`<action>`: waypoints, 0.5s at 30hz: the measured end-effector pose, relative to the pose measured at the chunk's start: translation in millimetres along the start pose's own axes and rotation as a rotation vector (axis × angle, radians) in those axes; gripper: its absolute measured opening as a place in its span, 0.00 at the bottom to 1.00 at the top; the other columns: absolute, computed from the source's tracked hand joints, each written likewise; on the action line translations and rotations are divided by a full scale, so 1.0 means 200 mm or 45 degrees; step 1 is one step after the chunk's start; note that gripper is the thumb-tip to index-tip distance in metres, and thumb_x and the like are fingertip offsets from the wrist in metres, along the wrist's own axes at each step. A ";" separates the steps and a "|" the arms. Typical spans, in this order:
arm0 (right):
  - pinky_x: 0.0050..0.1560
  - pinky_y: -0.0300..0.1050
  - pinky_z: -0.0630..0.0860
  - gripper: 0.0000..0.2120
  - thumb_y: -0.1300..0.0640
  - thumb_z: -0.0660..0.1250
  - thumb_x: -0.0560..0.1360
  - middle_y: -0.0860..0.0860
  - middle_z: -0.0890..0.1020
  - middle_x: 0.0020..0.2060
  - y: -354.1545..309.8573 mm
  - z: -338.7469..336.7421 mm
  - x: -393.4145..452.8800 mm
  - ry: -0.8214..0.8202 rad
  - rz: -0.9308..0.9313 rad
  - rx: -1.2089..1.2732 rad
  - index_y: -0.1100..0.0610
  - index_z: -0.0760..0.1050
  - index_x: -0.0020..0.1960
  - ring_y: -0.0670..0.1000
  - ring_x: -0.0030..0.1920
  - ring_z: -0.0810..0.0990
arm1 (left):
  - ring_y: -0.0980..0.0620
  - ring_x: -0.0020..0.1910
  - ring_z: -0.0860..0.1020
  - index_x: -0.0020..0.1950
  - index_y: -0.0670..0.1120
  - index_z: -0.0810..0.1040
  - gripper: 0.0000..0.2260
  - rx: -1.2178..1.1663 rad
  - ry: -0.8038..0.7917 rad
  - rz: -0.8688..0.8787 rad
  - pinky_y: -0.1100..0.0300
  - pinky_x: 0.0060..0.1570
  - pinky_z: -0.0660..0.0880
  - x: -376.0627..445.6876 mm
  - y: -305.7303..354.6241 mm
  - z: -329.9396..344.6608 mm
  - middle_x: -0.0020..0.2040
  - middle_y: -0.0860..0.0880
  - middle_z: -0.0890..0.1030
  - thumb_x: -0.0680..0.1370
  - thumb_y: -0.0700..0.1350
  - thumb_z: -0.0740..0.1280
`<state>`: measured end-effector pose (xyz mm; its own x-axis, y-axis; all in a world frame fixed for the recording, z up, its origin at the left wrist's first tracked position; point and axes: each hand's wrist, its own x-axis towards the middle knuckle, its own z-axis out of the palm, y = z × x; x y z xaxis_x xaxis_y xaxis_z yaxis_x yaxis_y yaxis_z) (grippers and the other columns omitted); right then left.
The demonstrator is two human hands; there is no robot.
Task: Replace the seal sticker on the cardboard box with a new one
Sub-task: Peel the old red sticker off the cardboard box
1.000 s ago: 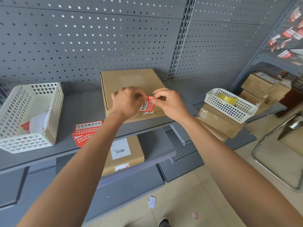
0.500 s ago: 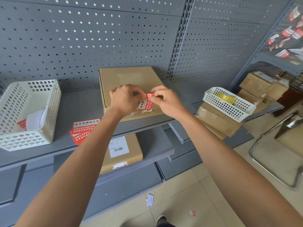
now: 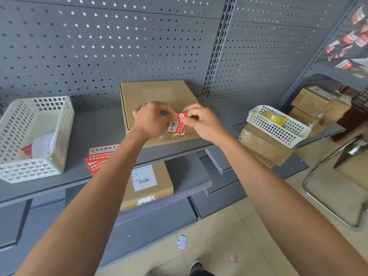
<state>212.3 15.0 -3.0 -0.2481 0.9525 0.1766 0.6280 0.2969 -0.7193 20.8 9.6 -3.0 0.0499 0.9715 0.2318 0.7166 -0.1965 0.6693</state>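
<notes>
A flat cardboard box (image 3: 157, 94) lies on the grey shelf (image 3: 99, 128), with torn white sticker residue along its front edge. Just above the box's front part, a red seal sticker (image 3: 176, 124) with white lettering is held between both hands. My left hand (image 3: 151, 120) pinches its upper left end. My right hand (image 3: 203, 122) pinches its upper right end between thumb and fingers. The sticker's lower end hangs close to the box top; I cannot tell whether it touches. A stack of red seal stickers (image 3: 101, 154) lies on the shelf left of the box, partly behind my left forearm.
A white perforated basket (image 3: 33, 136) with paper scraps stands at the shelf's left. At the right, a second white basket (image 3: 278, 126) holds a tape roll (image 3: 274, 117) on stacked boxes. Another box (image 3: 149, 184) lies on the lower shelf. Scraps litter the floor.
Both hands stay pinched on the red sticker over the box's front. The sticker has straightened slightly and the view has shifted a little.
</notes>
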 end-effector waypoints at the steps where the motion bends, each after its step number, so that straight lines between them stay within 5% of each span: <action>1: 0.49 0.24 0.66 0.07 0.59 0.70 0.79 0.49 0.81 0.60 0.00 0.00 0.00 -0.001 0.000 -0.001 0.59 0.79 0.42 0.46 0.55 0.77 | 0.52 0.55 0.78 0.42 0.58 0.82 0.05 -0.010 -0.009 -0.003 0.51 0.57 0.60 0.00 0.00 0.00 0.46 0.57 0.85 0.78 0.54 0.71; 10: 0.52 0.34 0.69 0.11 0.61 0.71 0.78 0.49 0.81 0.57 -0.02 0.00 -0.01 0.013 -0.008 0.055 0.52 0.77 0.38 0.47 0.54 0.78 | 0.53 0.55 0.78 0.43 0.57 0.83 0.05 -0.043 -0.006 -0.006 0.53 0.56 0.58 0.00 -0.01 0.00 0.47 0.57 0.85 0.78 0.54 0.72; 15: 0.61 0.38 0.74 0.06 0.60 0.72 0.77 0.50 0.83 0.59 0.01 0.02 -0.05 0.151 0.019 0.187 0.61 0.85 0.51 0.46 0.58 0.81 | 0.53 0.55 0.78 0.42 0.57 0.82 0.05 -0.051 -0.014 -0.020 0.53 0.56 0.58 0.00 -0.01 0.00 0.45 0.58 0.85 0.78 0.52 0.72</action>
<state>213.3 5.6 -7.7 -0.1457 0.9606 0.2367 0.5141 0.2779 -0.8115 19.0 10.7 -3.4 0.0469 0.9758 0.2134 0.6889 -0.1862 0.7005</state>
